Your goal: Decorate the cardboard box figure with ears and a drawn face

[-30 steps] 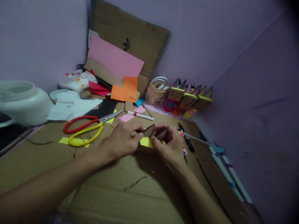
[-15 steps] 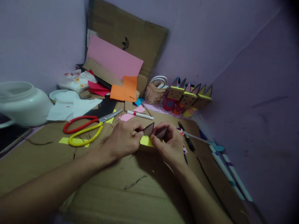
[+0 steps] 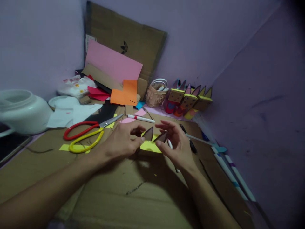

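A small brown cardboard piece with two pointed ears (image 3: 149, 134) stands on a yellow paper slip (image 3: 149, 146) in the middle of the cardboard work mat (image 3: 133, 197). My left hand (image 3: 121, 143) is curled, thumb and forefinger pinching the left ear. My right hand (image 3: 175, 143) hovers at the right ear (image 3: 162, 137), fingers spread apart, thumb close to the ear's base.
Red and yellow scissors (image 3: 83, 133) lie to the left and a white marker (image 3: 140, 118) behind the hands. Black pens (image 3: 188, 140) lie to the right. Finished eared cardboard figures (image 3: 188, 100), a small basket (image 3: 154, 95), coloured paper sheets (image 3: 111, 63) and a white jar (image 3: 21, 109) line the back.
My right hand has let its grip go and spread its fingers. The eared piece now sits lower, resting on the yellow slip, and the view has shifted slightly.
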### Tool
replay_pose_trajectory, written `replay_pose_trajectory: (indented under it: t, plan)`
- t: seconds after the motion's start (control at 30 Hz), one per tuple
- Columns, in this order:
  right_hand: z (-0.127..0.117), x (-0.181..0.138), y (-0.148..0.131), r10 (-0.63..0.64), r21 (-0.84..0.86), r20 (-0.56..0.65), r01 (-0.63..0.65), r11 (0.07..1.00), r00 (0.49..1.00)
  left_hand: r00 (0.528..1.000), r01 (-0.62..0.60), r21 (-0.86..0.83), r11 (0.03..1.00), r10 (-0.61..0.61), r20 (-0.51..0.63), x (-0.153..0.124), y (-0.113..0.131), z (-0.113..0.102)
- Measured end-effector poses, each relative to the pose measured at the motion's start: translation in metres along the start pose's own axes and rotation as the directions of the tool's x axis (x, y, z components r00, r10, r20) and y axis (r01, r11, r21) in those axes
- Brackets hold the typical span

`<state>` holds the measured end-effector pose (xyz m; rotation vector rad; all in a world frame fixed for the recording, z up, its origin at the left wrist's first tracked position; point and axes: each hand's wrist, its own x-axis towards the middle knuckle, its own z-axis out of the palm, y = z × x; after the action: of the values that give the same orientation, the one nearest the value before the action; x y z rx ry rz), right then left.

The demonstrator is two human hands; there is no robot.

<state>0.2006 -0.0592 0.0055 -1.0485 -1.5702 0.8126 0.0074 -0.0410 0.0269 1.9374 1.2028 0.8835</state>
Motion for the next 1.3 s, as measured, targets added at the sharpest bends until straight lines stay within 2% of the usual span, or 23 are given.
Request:
replay_pose_trajectory:
  t: [0.13, 0.23, 0.33, 0.47, 0.53, 0.6, 0.63, 0.67, 0.7, 0.73, 0.77, 0.8, 0.97, 1.07, 1.17, 1.23, 1.3]
  plan:
    - [-0.024, -0.006, 0.005, 0.026, -0.025, 0.130, -0.023, 0.999, 0.991, 0.987, 0.031, -0.038, 0.999, -0.025, 0.158, -0.001, -0.007, -0.008]
    - [-0.026, -0.012, 0.016, 0.104, -0.060, 0.188, -0.095, 0.994, 0.977, 0.963, 0.016, 0.120, 0.993, -0.048, 0.265, -0.001, -0.008, -0.009]
    - [-0.014, -0.016, 0.025, 0.179, -0.061, 0.220, -0.169, 0.984, 0.959, 0.969, -0.032, 0.314, 0.949, -0.048, 0.242, -0.001, -0.004, -0.003]
    - [-0.009, -0.014, 0.021, 0.146, -0.048, 0.205, -0.139, 0.989, 0.968, 0.982, -0.005, 0.243, 0.970, -0.041, 0.185, -0.001, 0.002, 0.005]
    - [-0.022, -0.010, 0.015, 0.128, -0.053, 0.116, -0.123, 0.991, 0.985, 0.994, 0.029, 0.185, 0.982, -0.048, 0.101, 0.000, 0.001, 0.006]
    - [-0.043, -0.007, 0.010, 0.153, -0.156, -0.131, -0.173, 0.972, 0.979, 0.998, 0.062, 0.111, 0.992, -0.062, -0.009, 0.001, -0.004, 0.005]
    - [-0.053, -0.006, 0.008, 0.169, -0.252, -0.289, -0.245, 0.936, 0.942, 0.996, 0.077, 0.062, 0.995, -0.074, -0.058, 0.002, -0.007, 0.005]
    - [-0.063, -0.005, 0.008, 0.183, -0.383, -0.386, -0.338, 0.860, 0.904, 0.992, 0.088, 0.004, 0.996, -0.087, -0.092, 0.003, -0.011, 0.005]
    - [-0.070, -0.005, 0.009, 0.233, -0.502, -0.419, -0.438, 0.745, 0.877, 0.989, 0.101, -0.051, 0.994, -0.106, -0.108, 0.003, -0.014, 0.006]
    - [-0.075, -0.006, 0.010, 0.298, -0.586, -0.401, -0.493, 0.643, 0.866, 0.985, 0.118, -0.099, 0.988, -0.129, -0.118, 0.004, -0.016, 0.006]
    - [-0.078, -0.007, 0.013, 0.373, -0.634, -0.349, -0.509, 0.582, 0.860, 0.980, 0.138, -0.134, 0.981, -0.155, -0.127, 0.004, -0.018, 0.007]
    - [-0.078, -0.007, 0.016, 0.423, -0.646, -0.317, -0.520, 0.559, 0.849, 0.975, 0.157, -0.156, 0.975, -0.178, -0.131, 0.005, -0.019, 0.008]
    - [-0.066, -0.002, 0.028, 0.518, -0.383, -0.337, -0.617, 0.687, 0.786, 0.969, 0.188, -0.150, 0.971, -0.208, -0.134, 0.002, -0.014, 0.006]
    - [-0.062, 0.001, 0.026, 0.562, -0.233, -0.286, -0.625, 0.745, 0.777, 0.965, 0.196, -0.068, 0.978, -0.204, -0.163, -0.001, -0.010, 0.004]
    - [-0.059, -0.003, 0.017, 0.529, -0.063, -0.231, -0.555, 0.830, 0.817, 0.959, 0.197, -0.078, 0.977, -0.209, -0.194, -0.002, -0.011, 0.004]
    - [-0.056, -0.008, 0.010, 0.431, 0.069, -0.240, -0.428, 0.901, 0.870, 0.951, 0.189, -0.114, 0.975, -0.210, -0.228, -0.002, -0.013, 0.006]
    - [-0.050, -0.014, 0.004, 0.355, 0.149, -0.282, -0.325, 0.934, 0.891, 0.939, 0.187, -0.107, 0.976, -0.210, -0.272, -0.002, -0.016, 0.008]
